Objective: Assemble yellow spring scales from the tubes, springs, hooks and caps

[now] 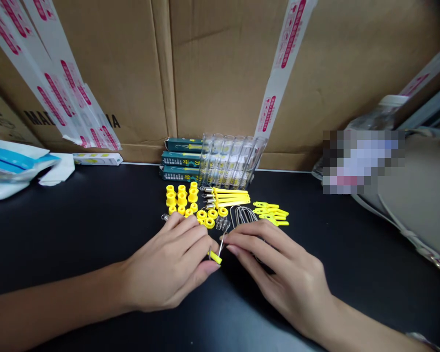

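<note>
My left hand (pixel 174 264) is closed around a yellow plastic strip (pixel 215 257), whose end pokes out between thumb and forefinger. My right hand (pixel 286 269) pinches a thin bent metal wire hook (pixel 223 244) beside that end. The wire seems to touch the strip, though the fingers partly hide the contact. Just beyond the hands lie yellow ring caps (pixel 212 214), small wire coils (pixel 223 224) and several bent metal hooks (pixel 244 213). Yellow strips with springs (pixel 229 196) lie behind these, and flat yellow pieces (pixel 271 212) are to the right.
Clear tubes (pixel 231 159) lean against green printed boxes (pixel 179 160) at the back. Yellow flanged sleeves (pixel 182 194) stand left of centre. A cardboard box (pixel 212 73) walls off the black table (pixel 95 234). A grey bag (pixel 418 195) and plastic bottle (pixel 377 120) are at right, a blue-white packet (pixel 14 164) at left.
</note>
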`<control>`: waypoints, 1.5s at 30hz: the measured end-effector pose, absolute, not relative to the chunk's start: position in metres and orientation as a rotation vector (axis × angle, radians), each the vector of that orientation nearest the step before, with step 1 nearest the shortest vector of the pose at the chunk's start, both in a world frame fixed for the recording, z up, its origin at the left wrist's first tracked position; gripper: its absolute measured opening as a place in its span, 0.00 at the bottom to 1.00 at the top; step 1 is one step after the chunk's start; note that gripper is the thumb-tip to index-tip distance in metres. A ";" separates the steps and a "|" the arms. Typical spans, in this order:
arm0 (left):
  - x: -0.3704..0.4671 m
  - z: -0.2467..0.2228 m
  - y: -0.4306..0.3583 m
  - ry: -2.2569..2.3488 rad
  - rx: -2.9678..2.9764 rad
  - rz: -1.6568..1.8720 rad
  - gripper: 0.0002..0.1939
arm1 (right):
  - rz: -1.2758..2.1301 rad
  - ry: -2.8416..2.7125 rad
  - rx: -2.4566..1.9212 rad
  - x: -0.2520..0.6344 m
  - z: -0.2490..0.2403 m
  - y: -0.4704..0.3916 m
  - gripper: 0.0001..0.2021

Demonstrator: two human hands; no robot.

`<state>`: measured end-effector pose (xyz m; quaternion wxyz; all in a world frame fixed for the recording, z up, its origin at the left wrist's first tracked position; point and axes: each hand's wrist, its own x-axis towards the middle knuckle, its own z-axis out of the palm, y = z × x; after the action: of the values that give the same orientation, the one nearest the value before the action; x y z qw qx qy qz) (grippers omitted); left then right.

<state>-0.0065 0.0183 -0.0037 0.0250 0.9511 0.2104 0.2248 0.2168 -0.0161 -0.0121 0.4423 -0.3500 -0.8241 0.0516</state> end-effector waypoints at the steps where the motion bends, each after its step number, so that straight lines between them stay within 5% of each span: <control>1: -0.006 -0.003 0.018 0.659 2.948 0.700 0.11 | 0.068 -2.072 -0.863 0.219 -0.013 -0.016 0.10; 5: -0.005 -0.003 0.019 0.637 2.883 0.726 0.12 | 0.013 -2.139 -0.756 0.224 -0.013 -0.015 0.15; 17: -0.005 -0.002 0.021 0.636 2.718 0.821 0.24 | 0.448 -1.984 -0.787 0.205 -0.010 -0.022 0.07; 28: -0.003 -0.002 0.021 0.884 2.652 0.815 0.23 | 0.568 -1.843 -0.918 0.192 -0.014 -0.023 0.04; 35: -0.009 -0.007 0.022 0.549 2.777 0.900 0.28 | 0.575 -1.764 -0.817 0.198 -0.010 -0.023 0.08; 45: -0.004 -0.002 0.018 0.687 3.033 0.858 0.24 | 0.788 -1.754 -0.838 0.203 -0.011 -0.024 0.18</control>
<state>-0.0043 0.0177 -0.0021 -0.0422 0.9393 0.2129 0.2657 0.2033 -0.0244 -0.0109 0.4988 -0.3463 -0.7247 0.3258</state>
